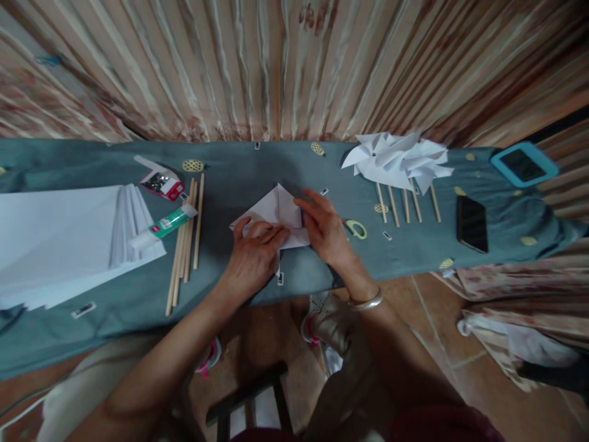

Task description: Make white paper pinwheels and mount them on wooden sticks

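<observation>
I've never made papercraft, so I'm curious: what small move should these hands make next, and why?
Perhaps the left hand should press along the crease in the white paper while the right hand steadies its right side. Both hands touch the paper, which shows fold lines, and nearby paper pinwheels suggest neat creases matter.

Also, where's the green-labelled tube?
In the head view, the tube lies left of the left hand, from the edge of the paper stack over the wooden sticks.

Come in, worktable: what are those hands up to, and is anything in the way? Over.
Left hand on folded paper. Right hand at its right edge. Scissors handle beside right hand, off the paper.
</observation>
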Demonstrator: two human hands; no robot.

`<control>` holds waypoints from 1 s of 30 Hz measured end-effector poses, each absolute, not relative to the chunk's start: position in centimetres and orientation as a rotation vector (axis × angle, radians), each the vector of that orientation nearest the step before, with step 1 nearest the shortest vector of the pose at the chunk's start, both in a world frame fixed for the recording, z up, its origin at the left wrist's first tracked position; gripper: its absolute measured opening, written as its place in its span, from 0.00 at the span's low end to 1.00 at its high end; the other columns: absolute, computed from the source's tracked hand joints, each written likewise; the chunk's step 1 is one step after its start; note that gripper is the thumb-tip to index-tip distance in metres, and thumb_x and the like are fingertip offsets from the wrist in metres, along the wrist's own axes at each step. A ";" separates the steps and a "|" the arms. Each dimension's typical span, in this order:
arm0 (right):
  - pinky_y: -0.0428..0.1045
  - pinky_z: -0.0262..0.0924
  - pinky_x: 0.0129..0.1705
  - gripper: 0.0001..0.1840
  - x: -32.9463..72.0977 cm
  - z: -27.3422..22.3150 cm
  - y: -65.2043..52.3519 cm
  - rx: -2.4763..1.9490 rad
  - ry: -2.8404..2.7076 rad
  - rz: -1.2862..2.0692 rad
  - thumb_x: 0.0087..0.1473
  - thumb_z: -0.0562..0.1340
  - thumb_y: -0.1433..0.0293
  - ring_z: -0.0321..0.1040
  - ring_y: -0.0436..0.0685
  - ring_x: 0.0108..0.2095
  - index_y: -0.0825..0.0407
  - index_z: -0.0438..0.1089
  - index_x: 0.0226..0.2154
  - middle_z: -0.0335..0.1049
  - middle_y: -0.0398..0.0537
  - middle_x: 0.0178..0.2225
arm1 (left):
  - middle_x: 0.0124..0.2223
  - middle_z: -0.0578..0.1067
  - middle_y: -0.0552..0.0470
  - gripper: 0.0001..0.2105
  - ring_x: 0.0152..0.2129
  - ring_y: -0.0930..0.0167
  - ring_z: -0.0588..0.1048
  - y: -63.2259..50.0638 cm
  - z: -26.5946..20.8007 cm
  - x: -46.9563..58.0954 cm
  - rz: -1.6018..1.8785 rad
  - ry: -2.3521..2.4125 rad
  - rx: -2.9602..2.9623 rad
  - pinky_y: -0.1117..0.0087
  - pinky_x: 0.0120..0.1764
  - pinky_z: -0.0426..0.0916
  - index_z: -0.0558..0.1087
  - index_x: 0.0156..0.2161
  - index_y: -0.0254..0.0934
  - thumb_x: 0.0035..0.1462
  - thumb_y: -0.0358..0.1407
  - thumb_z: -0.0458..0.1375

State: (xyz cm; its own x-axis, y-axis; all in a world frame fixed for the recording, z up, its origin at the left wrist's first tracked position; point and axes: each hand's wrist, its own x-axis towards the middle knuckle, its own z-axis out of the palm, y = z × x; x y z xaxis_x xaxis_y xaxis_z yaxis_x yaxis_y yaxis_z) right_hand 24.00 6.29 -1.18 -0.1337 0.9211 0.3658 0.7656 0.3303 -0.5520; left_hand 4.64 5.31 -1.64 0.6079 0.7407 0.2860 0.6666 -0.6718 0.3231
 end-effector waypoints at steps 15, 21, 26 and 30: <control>0.60 0.58 0.63 0.24 22.4 -1.7 11.2 -1.531 -1.897 0.274 0.58 0.54 0.73 0.66 0.63 0.59 0.57 0.66 0.57 0.70 0.59 0.57 | 0.53 0.77 0.40 0.18 0.47 0.58 0.72 5.1 -0.5 5.0 0.429 1.194 2.686 0.51 0.53 0.59 0.73 0.53 0.34 0.59 0.25 0.50; 0.58 0.57 0.64 0.23 21.6 -0.9 12.6 -1.473 -1.927 0.269 0.59 0.54 0.75 0.66 0.60 0.59 0.56 0.67 0.56 0.70 0.56 0.57 | 0.54 0.77 0.41 0.18 0.47 0.57 0.71 5.2 -0.4 5.0 0.392 1.203 2.665 0.54 0.48 0.61 0.73 0.52 0.34 0.58 0.25 0.50; 0.56 0.61 0.61 0.21 20.3 1.0 14.8 -1.521 -2.038 0.331 0.57 0.56 0.77 0.70 0.60 0.55 0.55 0.71 0.52 0.74 0.55 0.54 | 0.55 0.76 0.42 0.16 0.47 0.57 0.70 5.1 -0.6 4.9 0.394 1.196 2.684 0.54 0.46 0.61 0.73 0.51 0.34 0.60 0.26 0.51; 0.53 0.60 0.61 0.19 19.4 2.1 14.6 -1.453 -2.107 0.308 0.56 0.56 0.79 0.70 0.58 0.54 0.54 0.74 0.48 0.75 0.53 0.53 | 0.56 0.75 0.40 0.18 0.47 0.57 0.70 5.1 -0.7 4.8 0.389 1.187 2.671 0.53 0.45 0.62 0.73 0.53 0.34 0.59 0.26 0.51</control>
State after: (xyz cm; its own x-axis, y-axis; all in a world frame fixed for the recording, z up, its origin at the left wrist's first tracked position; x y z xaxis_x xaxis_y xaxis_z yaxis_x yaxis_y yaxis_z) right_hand 19.40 14.65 2.13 -0.2589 0.9140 0.3124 0.7866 0.3872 -0.4810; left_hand 4.78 5.08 -0.75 0.6443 0.7479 0.1595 0.6975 -0.6603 0.2785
